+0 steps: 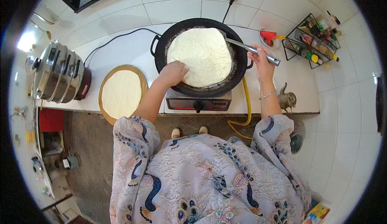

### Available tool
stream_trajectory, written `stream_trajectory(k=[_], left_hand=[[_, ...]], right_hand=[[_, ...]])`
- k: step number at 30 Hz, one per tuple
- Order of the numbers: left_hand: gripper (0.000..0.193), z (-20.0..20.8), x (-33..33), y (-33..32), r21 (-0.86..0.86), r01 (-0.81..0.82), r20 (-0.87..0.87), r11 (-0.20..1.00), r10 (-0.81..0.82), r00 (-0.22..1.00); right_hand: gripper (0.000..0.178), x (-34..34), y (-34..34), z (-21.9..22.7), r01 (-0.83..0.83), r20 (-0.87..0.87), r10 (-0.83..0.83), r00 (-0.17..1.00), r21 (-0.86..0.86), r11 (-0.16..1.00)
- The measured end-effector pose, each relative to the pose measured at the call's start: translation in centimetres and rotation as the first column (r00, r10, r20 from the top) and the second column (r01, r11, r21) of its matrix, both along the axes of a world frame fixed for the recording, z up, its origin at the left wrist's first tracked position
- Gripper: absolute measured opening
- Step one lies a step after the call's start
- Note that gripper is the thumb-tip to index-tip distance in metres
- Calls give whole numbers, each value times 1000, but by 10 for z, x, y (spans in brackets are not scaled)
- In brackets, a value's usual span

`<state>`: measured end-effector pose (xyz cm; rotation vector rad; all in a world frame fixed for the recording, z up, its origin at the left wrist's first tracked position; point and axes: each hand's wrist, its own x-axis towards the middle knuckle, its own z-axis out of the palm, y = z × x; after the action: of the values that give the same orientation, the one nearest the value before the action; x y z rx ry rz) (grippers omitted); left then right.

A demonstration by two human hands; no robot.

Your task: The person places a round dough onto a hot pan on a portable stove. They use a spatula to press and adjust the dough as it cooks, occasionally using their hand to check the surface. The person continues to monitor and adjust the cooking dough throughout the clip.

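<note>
On the bench (135, 46) I count the places as on a clock, with the middle of my pan as the centre. Farthest left, at 9 o'clock, stands a tiered silver steamer (60, 74); its lid is on, so what is inside cannot be seen. Then, at 8 o'clock, nearer to me, lies a round wooden board (122, 67), carrying one flat pale dough sheet (121, 93) which leaves a rim of wood around it.

My left grip (174, 73) reaches over the pan's rim at 8 o'clock. Its fingers are gathered together and touch the border of the dough round (206, 56); if they pinch it or only press it, I cannot tell. This dough round is inside the black pan (240, 64), pale and slightly wrinkled, and it covers most of the bottom. The pan sits on a small stove (198, 103), whose front shows at 6 o'clock.

My right grip (260, 59), at 3 o'clock, is closed around the silver handle of a turner (252, 49), which slopes into the pan and meets the dough's edge at about 2 o'clock.

Between 2 and 3 o'clock, just outside the pan, a white bowl (263, 42) contains something red. At 4 o'clock is a metal kettle (287, 100); its contents are hidden. Farthest right, near 3 o'clock, a black wire rack (284, 49) holds several bottles (315, 57).
</note>
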<state>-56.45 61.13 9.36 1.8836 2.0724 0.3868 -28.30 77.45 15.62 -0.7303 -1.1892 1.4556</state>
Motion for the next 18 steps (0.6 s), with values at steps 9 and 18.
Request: stream_trajectory(k=[9, 18], left_hand=[[39, 20, -3, -22, 105, -103, 13, 989, 102, 995], [35, 28, -31, -11, 201, -161, 235, 966, 112, 966]], right_hand=[[15, 16, -29, 89, -62, 405, -189, 895, 530, 846], [24, 45, -71, 119, -107, 575, -100, 812, 315, 943]])
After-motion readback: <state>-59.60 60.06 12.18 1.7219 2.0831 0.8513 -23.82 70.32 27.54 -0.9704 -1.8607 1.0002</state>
